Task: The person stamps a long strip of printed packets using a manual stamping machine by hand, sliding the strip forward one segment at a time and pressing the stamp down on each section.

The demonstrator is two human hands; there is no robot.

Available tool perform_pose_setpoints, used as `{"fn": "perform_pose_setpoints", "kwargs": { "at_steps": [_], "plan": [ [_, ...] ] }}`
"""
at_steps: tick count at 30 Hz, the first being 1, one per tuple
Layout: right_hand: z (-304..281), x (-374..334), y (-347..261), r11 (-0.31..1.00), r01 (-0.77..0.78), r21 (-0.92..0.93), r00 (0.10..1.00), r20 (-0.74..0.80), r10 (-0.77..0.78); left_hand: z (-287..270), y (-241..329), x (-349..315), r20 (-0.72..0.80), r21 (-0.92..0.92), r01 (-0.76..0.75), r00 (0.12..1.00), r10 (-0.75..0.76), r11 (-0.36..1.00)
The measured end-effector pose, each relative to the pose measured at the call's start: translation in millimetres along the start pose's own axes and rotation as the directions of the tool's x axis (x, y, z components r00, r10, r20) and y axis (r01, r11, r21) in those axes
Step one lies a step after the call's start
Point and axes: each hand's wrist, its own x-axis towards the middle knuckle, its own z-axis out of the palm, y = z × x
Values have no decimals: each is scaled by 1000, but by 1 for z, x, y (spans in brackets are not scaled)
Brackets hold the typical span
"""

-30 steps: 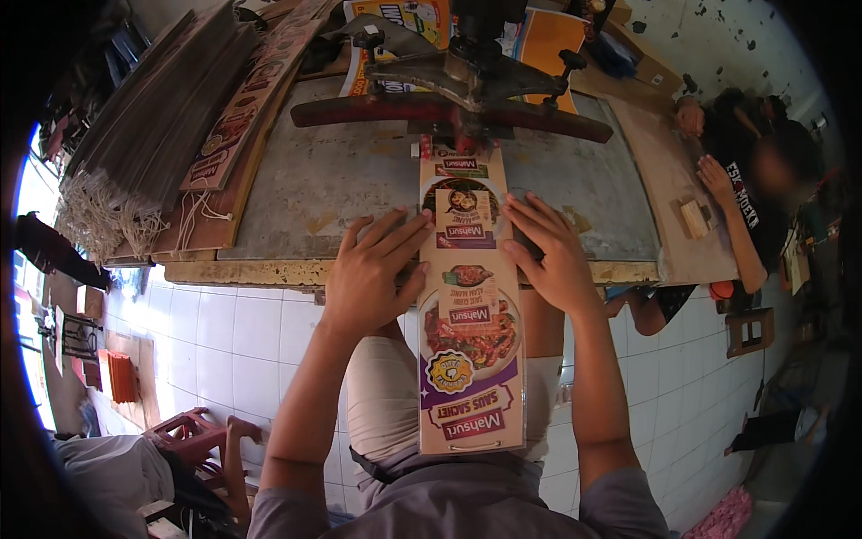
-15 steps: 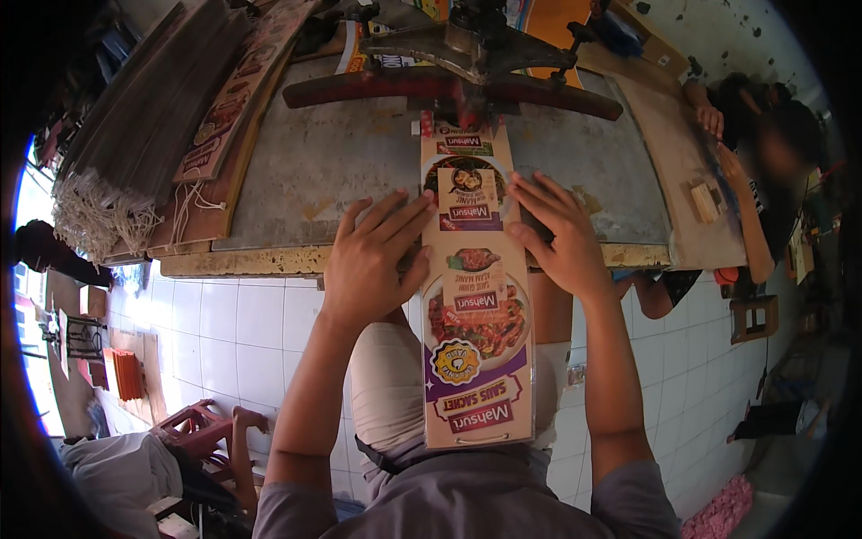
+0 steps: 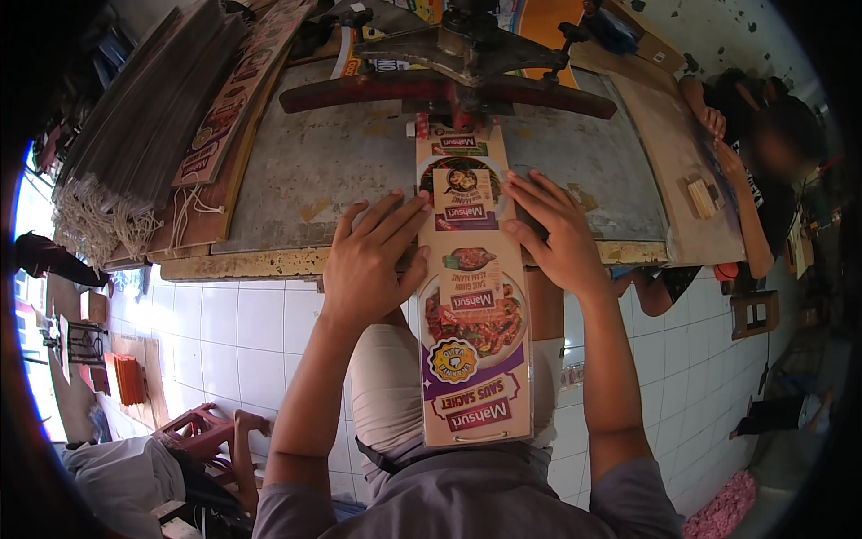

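Note:
A long, narrow printed cardboard strip (image 3: 473,278) with food pictures and a purple band lies lengthwise in front of me. Its far end rests on the metal-topped table under the press, and its near end juts over the edge above my lap, with a short white cord at that end. Along its left edge lies my left hand (image 3: 373,256), fingers stretched out and fingertips at the strip. My right hand (image 3: 555,229) rests against the right edge, fingers extended and thumb apart. Neither hand is wrapped round the strip. Whether it is one strip or a stack, I cannot tell.
A press with a dark red crossbar (image 3: 377,92) spans the table (image 3: 296,171) just beyond my hands. At the left lies a pile of plastic-covered strips (image 3: 148,126) with white cords, beside another printed strip (image 3: 235,99). A person (image 3: 781,153) sits at the right, near a small wooden block (image 3: 704,197).
The strip and both hands keep the same place relative to each other. Only the view has shifted very slightly.

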Motion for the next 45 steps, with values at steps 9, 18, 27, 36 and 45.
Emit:
{"fn": "perform_pose_setpoints", "kwargs": {
  "at_steps": [9,18,27,36,45],
  "plan": [
    [-1,1,0,1000,-3,22,1000,0,3,1,1,0,-10,5,12,1000,-11,1000],
    [-3,1,-2,1000,8,15,1000,6,-8,1,3,1,-18,-7,23,1000,-23,1000],
    [-42,-11,32,995,-90,-49,995,-40,88,-2,-1,-2,31,-19,27,999,-26,999],
    [-157,-103,230,606,-543,-582,838,-430,337,-5,3,-5,43,-70,47,998,-44,996],
    [-183,-102,261,698,-538,-473,833,-428,352,-8,8,-7,48,-90,90,995,-85,992]
  ]
}}
